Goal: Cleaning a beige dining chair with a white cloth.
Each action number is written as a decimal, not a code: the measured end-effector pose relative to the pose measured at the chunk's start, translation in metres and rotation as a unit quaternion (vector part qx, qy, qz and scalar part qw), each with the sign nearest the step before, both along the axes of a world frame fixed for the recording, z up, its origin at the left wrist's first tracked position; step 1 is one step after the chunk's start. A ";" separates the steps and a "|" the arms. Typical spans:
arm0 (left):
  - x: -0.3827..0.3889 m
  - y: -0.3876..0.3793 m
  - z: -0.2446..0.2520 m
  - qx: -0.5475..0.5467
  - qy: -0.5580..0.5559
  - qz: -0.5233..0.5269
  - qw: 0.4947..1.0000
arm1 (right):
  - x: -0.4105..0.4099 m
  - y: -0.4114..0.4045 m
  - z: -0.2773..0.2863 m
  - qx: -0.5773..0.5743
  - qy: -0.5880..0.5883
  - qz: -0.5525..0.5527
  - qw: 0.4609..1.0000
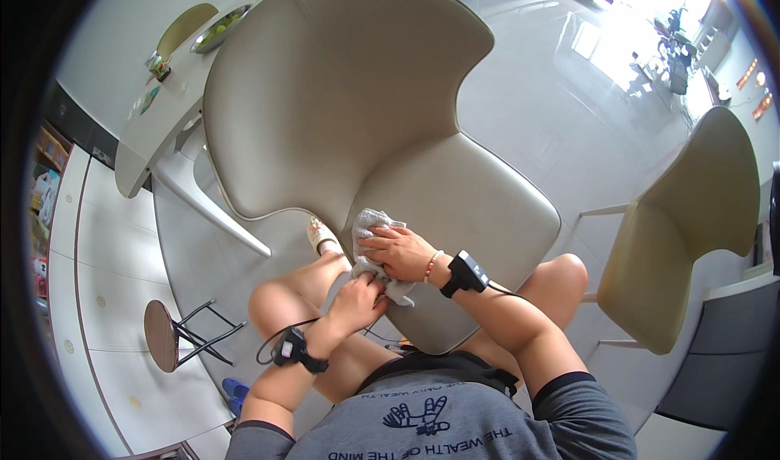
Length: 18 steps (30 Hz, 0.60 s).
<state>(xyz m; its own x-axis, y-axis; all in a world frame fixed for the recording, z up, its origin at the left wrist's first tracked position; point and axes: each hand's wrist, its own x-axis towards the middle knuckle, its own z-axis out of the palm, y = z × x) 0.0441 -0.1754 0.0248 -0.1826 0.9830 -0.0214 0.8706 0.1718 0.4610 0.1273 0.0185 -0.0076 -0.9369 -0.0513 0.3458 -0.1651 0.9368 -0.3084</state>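
A grey-beige upholstered chair (475, 210) stands before me, its seat towards me and its broad curved backrest (329, 76) rising beyond. A light grey cloth (368, 221) lies bunched along the left edge of the seat. My right hand (401, 254) presses on the cloth, fingers spread over its upper part. Lower down, my left hand (356, 301) grips the cloth's near end at the seat's rim. Part of the cloth is hidden under both hands. Each wrist carries a black strapped device with a cable.
A second chair (652, 259) stands at the right. On the left are a white table (137, 149) with a metal bowl of green fruit (219, 30), a folding stool (161, 336), white drawers (116, 265) and blue slippers (234, 393). My knees flank the chair seat.
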 end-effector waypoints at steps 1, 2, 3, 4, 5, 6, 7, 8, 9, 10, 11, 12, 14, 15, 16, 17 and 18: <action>0.007 0.002 0.002 0.026 -0.016 0.014 0.999 | 0.002 0.010 0.002 -0.001 0.003 -0.003 1.000; 0.010 0.008 0.004 0.024 -0.013 0.011 1.000 | 0.000 0.025 0.005 0.001 0.013 -0.052 0.999; 0.015 0.014 0.007 0.029 -0.014 0.031 0.999 | 0.002 0.034 0.007 0.001 0.023 -0.097 0.995; 0.016 0.025 0.011 0.036 -0.016 0.043 0.998 | 0.007 0.043 0.003 0.034 0.053 -0.097 0.993; 0.019 0.039 0.010 0.036 -0.012 0.036 0.999 | 0.008 0.059 -0.001 0.018 0.068 -0.141 0.987; 0.024 0.052 0.003 0.086 0.038 0.021 0.995 | 0.011 0.072 -0.002 0.009 0.068 -0.177 0.982; 0.027 0.066 -0.004 0.136 0.089 0.005 0.987 | 0.016 0.084 0.002 0.000 0.068 -0.212 0.975; 0.029 0.080 -0.010 0.098 0.090 0.010 0.991 | 0.024 0.101 0.006 0.007 0.061 -0.264 0.963; 0.033 0.103 -0.013 0.079 0.118 0.020 0.990 | 0.036 0.108 0.008 0.009 0.047 -0.313 0.948; 0.041 0.118 -0.012 0.074 0.124 0.017 0.989 | 0.049 0.115 0.004 0.012 0.050 -0.315 0.948; 0.050 0.131 -0.011 0.070 0.129 0.013 0.989 | 0.066 0.128 0.002 0.019 0.029 -0.350 0.936; 0.057 0.138 -0.010 0.065 0.128 0.009 0.990 | 0.081 0.129 0.004 0.006 0.017 -0.373 0.928; 0.066 0.156 -0.010 0.083 0.149 0.014 0.985 | 0.109 0.128 0.011 -0.008 0.007 -0.413 0.911; 0.077 0.159 -0.009 0.079 0.143 0.014 0.986 | 0.134 0.121 0.005 0.014 0.002 -0.451 0.892; 0.084 0.167 -0.006 0.084 0.152 0.007 0.985 | 0.148 0.121 0.004 0.016 0.009 -0.459 0.888; 0.093 0.174 -0.004 0.088 0.160 0.000 0.983 | 0.161 0.119 0.003 0.017 0.015 -0.466 0.885; 0.107 0.176 -0.002 0.088 0.162 -0.010 0.983 | 0.185 0.107 -0.004 0.028 0.022 -0.468 0.883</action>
<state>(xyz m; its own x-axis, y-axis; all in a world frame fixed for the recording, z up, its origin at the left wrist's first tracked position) 0.1514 0.0006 0.0231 -0.1316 0.9697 0.2057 0.9791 0.0947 0.1802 0.3126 0.1255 -0.0117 -0.5641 0.7203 0.4037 0.6787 0.6829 -0.2701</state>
